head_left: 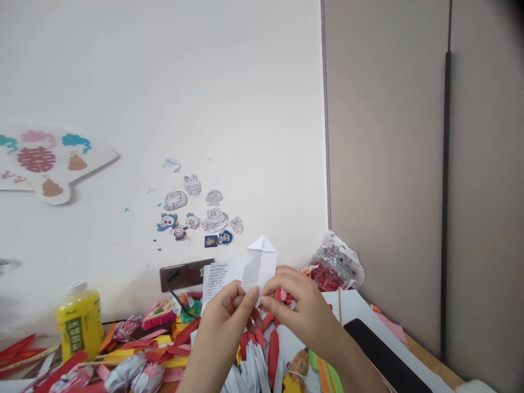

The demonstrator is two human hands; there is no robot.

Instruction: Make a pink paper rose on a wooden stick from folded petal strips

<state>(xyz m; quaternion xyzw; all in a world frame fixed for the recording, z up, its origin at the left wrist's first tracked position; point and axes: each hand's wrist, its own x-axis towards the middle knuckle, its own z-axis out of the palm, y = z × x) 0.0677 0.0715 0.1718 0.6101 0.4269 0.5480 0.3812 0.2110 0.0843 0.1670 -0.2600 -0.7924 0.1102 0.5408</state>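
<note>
A white sheet of folded paper (262,266) stands upright between my two hands, its top corners folded into a point and a crease running down its middle. My left hand (235,305) pinches the bottom edge, thumb in front and fingers behind. At the lower right of the paper, my right hand (292,297) is closed with thumb and forefinger on the edge. Below my hands lie folded red and white paper strips (256,360). Behind my left hand is a page with handwriting (215,281).
A yellow drink bottle (79,322) stands at the left amid coloured paper scraps. Against the wall sits a dark power socket (186,273) with a cable. A clear plastic bag (338,265) lies at the back right, and a long black object (385,355) at the right.
</note>
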